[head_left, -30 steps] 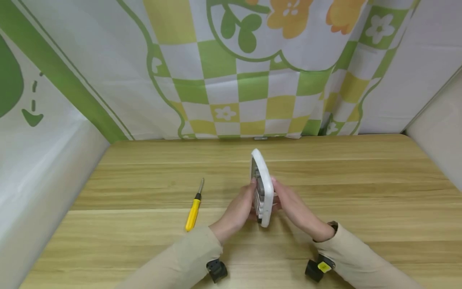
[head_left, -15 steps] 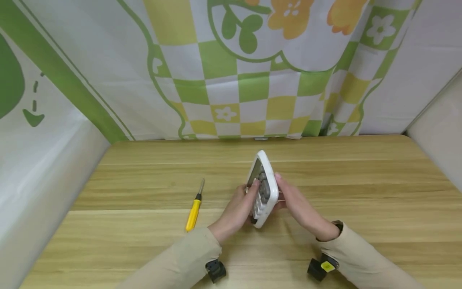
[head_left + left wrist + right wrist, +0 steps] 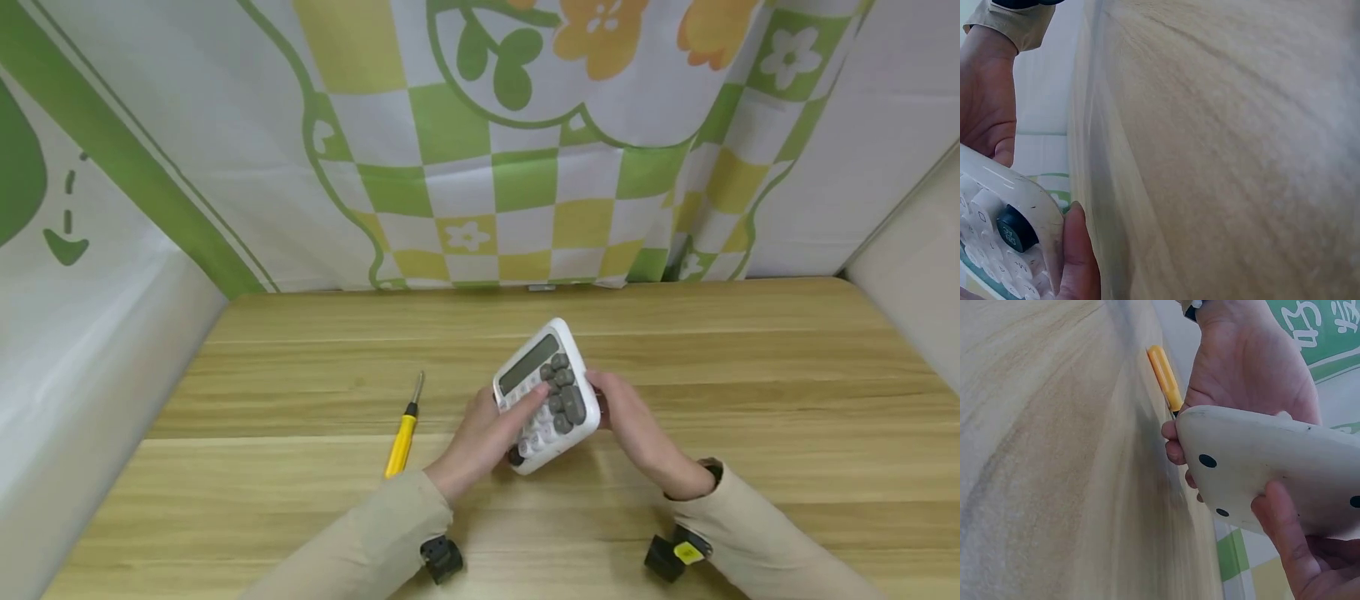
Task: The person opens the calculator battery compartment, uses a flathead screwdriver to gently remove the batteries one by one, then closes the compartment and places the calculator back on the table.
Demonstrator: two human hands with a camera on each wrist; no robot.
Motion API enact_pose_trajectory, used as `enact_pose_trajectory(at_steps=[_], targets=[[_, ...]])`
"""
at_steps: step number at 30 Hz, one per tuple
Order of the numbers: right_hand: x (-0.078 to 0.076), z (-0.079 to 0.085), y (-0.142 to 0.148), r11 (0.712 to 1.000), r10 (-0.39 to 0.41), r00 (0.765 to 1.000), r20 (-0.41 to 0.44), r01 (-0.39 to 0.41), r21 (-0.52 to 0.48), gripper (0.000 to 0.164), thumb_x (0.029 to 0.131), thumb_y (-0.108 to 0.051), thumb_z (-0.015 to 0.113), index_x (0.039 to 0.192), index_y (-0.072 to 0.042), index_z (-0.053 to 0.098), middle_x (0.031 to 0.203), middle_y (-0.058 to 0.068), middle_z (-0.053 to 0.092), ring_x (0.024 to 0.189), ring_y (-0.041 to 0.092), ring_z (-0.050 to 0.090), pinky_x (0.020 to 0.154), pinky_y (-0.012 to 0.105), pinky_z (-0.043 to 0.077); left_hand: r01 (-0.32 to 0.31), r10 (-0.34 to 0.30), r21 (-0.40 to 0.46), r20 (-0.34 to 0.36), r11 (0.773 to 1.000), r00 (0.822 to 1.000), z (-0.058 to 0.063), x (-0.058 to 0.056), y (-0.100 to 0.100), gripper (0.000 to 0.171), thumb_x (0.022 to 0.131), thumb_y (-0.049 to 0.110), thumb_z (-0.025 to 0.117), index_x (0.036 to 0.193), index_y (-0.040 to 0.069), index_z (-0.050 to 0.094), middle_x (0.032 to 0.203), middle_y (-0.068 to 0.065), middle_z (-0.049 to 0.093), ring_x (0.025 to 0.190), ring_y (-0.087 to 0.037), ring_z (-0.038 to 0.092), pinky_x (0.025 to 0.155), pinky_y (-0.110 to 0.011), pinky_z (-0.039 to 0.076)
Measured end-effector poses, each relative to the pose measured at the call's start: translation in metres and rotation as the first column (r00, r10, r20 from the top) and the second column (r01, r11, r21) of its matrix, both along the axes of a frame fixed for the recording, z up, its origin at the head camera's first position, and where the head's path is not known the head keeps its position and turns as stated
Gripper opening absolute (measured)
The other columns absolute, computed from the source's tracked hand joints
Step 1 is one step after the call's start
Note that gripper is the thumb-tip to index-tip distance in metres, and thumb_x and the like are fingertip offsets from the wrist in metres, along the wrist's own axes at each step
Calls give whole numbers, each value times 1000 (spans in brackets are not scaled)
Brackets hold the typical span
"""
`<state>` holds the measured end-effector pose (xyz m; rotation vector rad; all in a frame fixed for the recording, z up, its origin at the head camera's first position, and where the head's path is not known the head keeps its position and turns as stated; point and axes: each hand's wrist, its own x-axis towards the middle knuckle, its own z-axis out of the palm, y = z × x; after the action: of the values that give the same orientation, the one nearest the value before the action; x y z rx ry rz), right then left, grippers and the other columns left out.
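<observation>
A white calculator (image 3: 577,358) with grey and white keys is held tilted above the table, its screen facing up and left. My left hand (image 3: 480,433) grips its left side, thumb across the keys and fingers behind. In the left wrist view, a dark round key stands out near one corner of the calculator (image 3: 1016,181). My right hand (image 3: 637,425) is at the right edge, with no finger on the keys. In the right wrist view, a digit of the right hand (image 3: 1291,544) touches the calculator's white back (image 3: 1254,450), which has dark round spots.
On the wooden table (image 3: 750,400), a screwdriver (image 3: 402,442) with a yellow handle lies left of the hands, its tip pointing away and its handle end meeting the left sleeve. A patterned green, yellow and white cloth (image 3: 525,183) hangs behind the table's far edge.
The calculator has turned from nearly edge-on to show its keys and screen toward the head camera. My right hand has shifted slightly right with its edge. The screwdriver has stayed put.
</observation>
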<state>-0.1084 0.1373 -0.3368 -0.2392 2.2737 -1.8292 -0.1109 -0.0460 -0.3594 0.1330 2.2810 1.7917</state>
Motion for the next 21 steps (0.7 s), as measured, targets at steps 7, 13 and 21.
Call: enact_pose_trajectory(at_steps=[7, 13, 21], targets=[[0, -2, 2, 999, -35, 999, 7, 35, -18, 49, 101, -17, 22, 119, 19, 49, 104, 27, 62, 79, 4, 61, 71, 23, 54, 16, -16, 8, -16, 1000, 1000, -1, 0, -3, 40, 92, 44, 59, 110, 8, 62, 95, -8, 68, 78, -11, 61, 72, -28, 52], [0, -4, 3, 999, -37, 999, 16, 37, -2, 48, 102, -18, 22, 120, 18, 49, 107, 27, 61, 82, 4, 60, 71, 23, 54, 19, -19, -19, -3, 1000, 1000, -1, 0, -4, 37, 91, 44, 61, 107, 10, 62, 94, -5, 68, 78, -11, 62, 72, -29, 52], [1, -4, 4, 998, -53, 999, 12, 53, 26, 46, 102, -16, 23, 118, 16, 51, 103, 22, 61, 81, 4, 58, 70, 22, 53, 25, -25, 25, -12, 999, 1000, -1, -1, -5, 34, 90, 39, 64, 107, 9, 63, 91, -6, 71, 75, -11, 64, 70, -29, 53]])
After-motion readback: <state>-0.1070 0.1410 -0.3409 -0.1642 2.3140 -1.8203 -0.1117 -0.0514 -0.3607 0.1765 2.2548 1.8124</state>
